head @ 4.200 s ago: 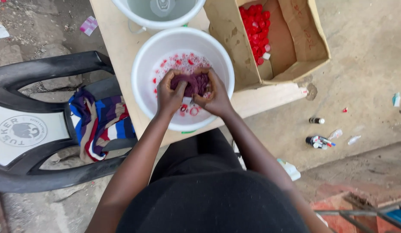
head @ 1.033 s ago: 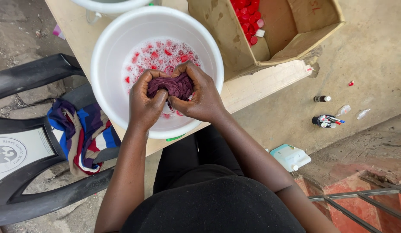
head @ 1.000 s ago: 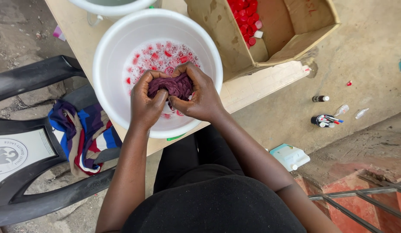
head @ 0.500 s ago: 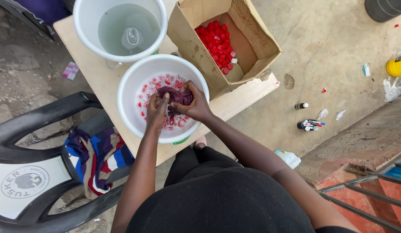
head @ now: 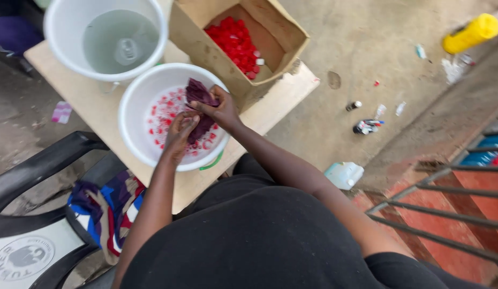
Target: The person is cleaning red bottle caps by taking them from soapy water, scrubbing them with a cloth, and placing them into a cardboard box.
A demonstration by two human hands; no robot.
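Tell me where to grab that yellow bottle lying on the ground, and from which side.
Grip the yellow bottle around the middle of its body, coming from above. It lies on its side on the concrete with its round flank up and clear, and nothing crowds it there.

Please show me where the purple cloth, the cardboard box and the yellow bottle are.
purple cloth (head: 197, 92): head view, its upper bunched part.
cardboard box (head: 206, 47): head view, its near side wall.
yellow bottle (head: 470, 33): head view, its body.
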